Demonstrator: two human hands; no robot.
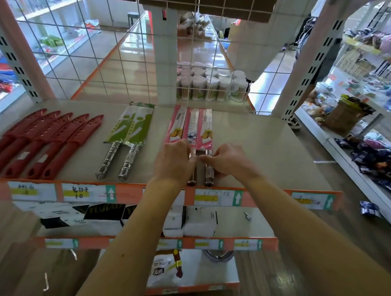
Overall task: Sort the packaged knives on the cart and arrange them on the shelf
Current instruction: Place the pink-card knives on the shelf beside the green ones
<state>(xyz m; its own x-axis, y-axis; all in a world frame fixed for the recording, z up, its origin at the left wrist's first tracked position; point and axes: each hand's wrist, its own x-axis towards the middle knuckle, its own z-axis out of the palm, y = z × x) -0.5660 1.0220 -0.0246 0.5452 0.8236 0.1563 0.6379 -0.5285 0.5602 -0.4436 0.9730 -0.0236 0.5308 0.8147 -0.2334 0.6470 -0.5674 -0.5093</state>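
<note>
Both forearms reach up to the shelf (pixel 246 131). Left hand (pixel 174 160) and right hand (pixel 227 159) pinch the dark handles of the pink-packaged knives (pixel 189 125), three flat sleeves side by side, at 12 o'clock. Green-packaged knives (pixel 131 126) at 11 o'clock; red sheathed knives (pixel 40 139) at 10 o'clock.

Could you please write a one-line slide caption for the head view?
Both hands, left hand and right hand, straighten pink-packaged knives on the shelf.
</note>
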